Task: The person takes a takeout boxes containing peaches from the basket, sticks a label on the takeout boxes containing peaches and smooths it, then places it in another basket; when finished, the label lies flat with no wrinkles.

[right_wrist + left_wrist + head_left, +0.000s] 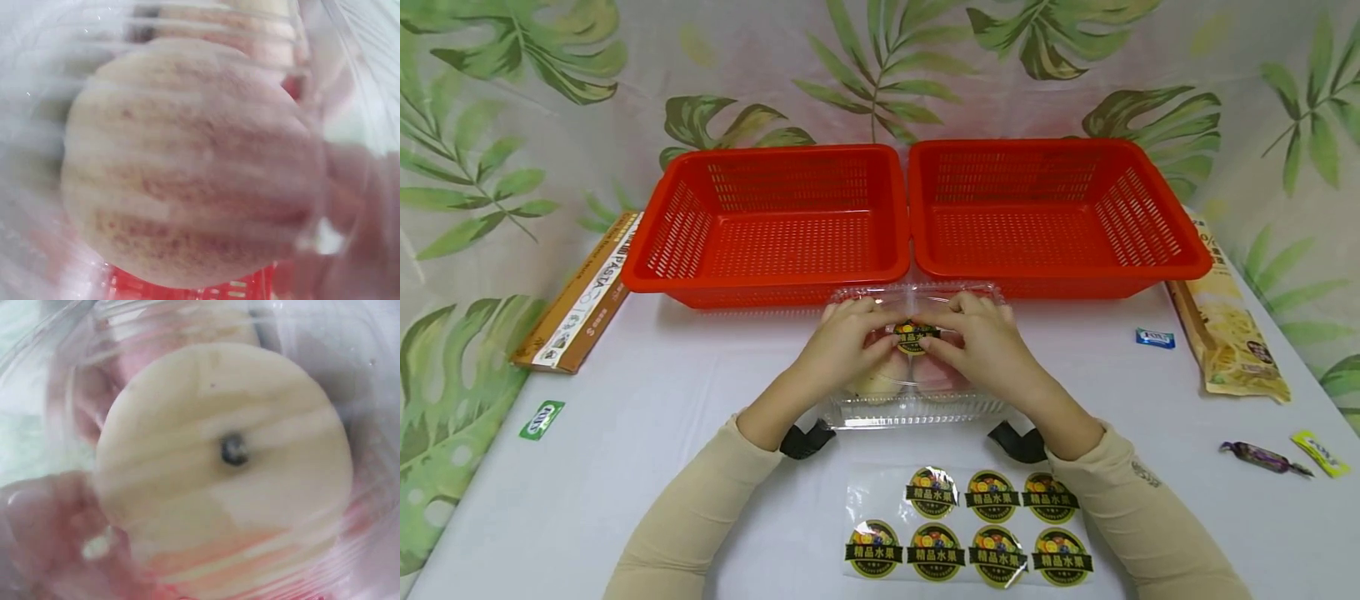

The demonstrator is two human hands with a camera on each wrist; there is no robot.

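A clear plastic clamshell box (pixel 917 410) stands closed at mid-table with pale and pinkish round fruit inside. A round black-and-gold sticker (pixel 917 337) lies on its lid. My left hand (pixel 844 337) touches the sticker's left side with thumb and index finger. My right hand (pixel 988 342) does the same on the right side. The other fingers reach over the lid's far part, partly hidden. Through the plastic, the left wrist view shows a cream fruit (pixel 225 406) with a dark centre. A speckled pinkish fruit (pixel 187 156) fills the right wrist view.
A sheet of round stickers (pixel 865 500) lies in front. Two red baskets (pixel 775 287) (pixel 1060 283) stand behind. A pasta box (pixel 576 300) lies left, a noodle bag (pixel 1232 333) right. Small wrapped sweets (pixel 541 419) (pixel 1155 337) (pixel 1262 457) (pixel 1320 452) lie at the sides.
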